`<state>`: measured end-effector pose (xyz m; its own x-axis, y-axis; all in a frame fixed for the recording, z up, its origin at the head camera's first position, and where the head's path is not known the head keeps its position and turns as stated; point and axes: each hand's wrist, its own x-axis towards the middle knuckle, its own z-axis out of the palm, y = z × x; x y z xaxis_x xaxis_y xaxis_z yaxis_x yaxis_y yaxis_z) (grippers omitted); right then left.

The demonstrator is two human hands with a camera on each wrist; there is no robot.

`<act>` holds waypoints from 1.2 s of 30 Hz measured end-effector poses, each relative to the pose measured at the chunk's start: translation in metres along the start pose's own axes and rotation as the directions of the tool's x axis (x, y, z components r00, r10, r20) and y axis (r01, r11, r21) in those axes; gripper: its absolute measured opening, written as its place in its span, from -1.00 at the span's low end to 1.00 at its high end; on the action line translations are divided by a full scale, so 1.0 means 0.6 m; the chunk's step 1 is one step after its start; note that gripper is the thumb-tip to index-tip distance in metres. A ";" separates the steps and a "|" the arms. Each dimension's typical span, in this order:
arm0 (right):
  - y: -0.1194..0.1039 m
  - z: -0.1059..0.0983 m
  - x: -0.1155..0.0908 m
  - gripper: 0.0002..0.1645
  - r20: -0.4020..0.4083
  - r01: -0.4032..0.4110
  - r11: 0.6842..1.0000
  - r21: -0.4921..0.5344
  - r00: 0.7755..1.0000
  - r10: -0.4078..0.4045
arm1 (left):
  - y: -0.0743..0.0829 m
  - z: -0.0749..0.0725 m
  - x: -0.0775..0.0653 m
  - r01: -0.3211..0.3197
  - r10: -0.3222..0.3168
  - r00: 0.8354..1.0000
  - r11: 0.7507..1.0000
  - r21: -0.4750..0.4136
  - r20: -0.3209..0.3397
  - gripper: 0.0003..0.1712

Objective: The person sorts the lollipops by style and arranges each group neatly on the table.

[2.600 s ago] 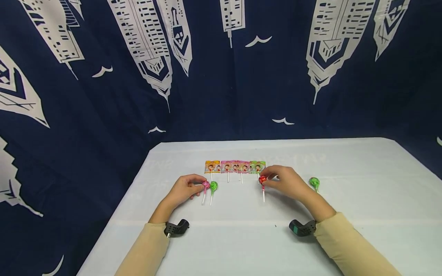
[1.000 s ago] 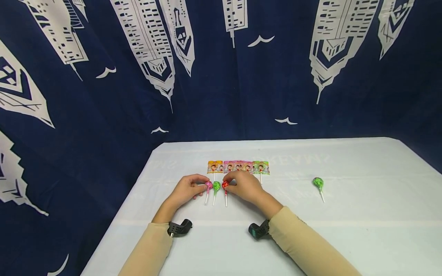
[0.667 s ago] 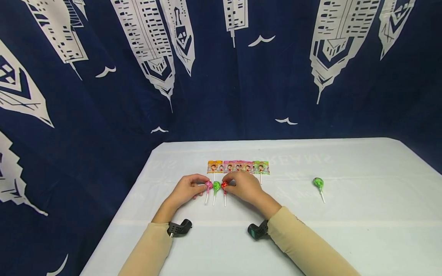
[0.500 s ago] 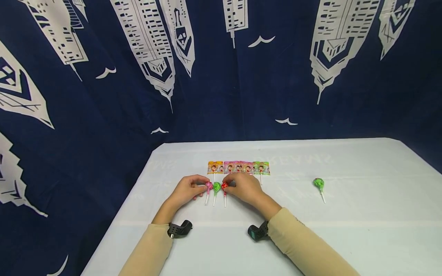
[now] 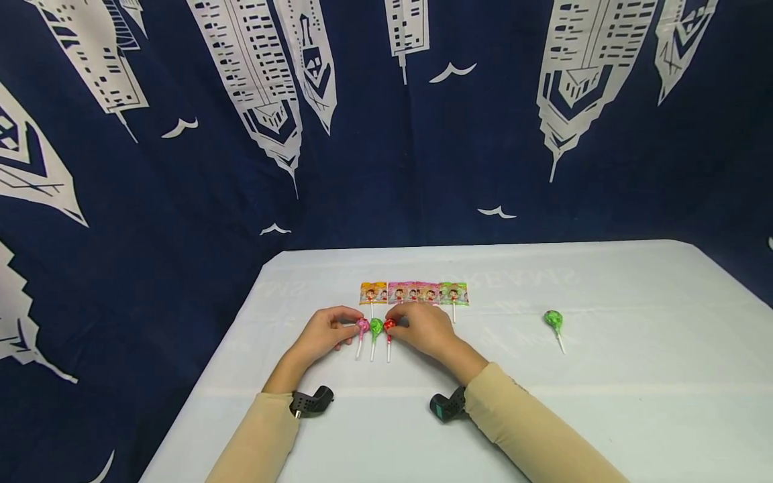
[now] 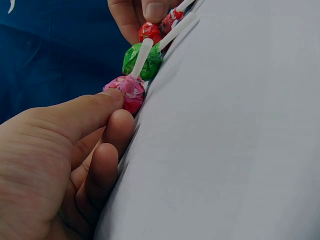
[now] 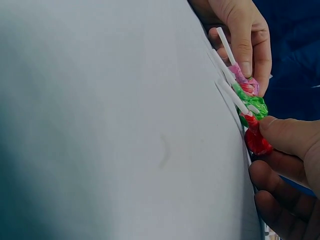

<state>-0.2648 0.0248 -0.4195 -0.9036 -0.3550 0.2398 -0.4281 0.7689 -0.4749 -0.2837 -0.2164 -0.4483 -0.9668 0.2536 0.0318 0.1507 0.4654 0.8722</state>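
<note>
My left hand pinches the pink lollipop by its wrapped head, thumb on the near side in the left wrist view. Just right of it a green lollipop lies on the table, its stick towards me. On the other side of that one, my right hand holds the red lollipop between thumb and fingers. In the right wrist view the three wrapped heads sit close together in a row, their white sticks pointing roughly the same way.
Behind the hands lies a row of flat-wrapped lollipops: an orange packet, pink packets and a green packet. Another green lollipop lies apart on the right of the white table. A dark blue printed cloth hangs behind.
My right hand has carried the red lollipop leftward until it sits beside the green one. Over the last half second both hands have stayed nearly still. The left hand keeps its pinch.
</note>
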 end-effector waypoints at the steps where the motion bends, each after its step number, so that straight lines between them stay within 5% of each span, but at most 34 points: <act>1: 0.000 0.001 0.000 -0.75 0.002 0.000 1.000 0.002 1.000 0.000 | 0.000 0.000 -0.001 0.000 0.000 1.000 1.000 0.000 0.000 -0.72; 36: -0.006 -0.023 -0.009 -0.65 -0.009 -0.012 0.999 0.048 1.000 0.013 | 0.003 -0.001 -0.003 -0.005 0.005 1.000 1.000 0.002 0.004 -0.71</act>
<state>-0.2582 0.0311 -0.4074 -0.9088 -0.3405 0.2410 -0.4172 0.7469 -0.5178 -0.2818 -0.2168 -0.4465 -0.9651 0.2596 0.0344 0.1563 0.4658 0.8710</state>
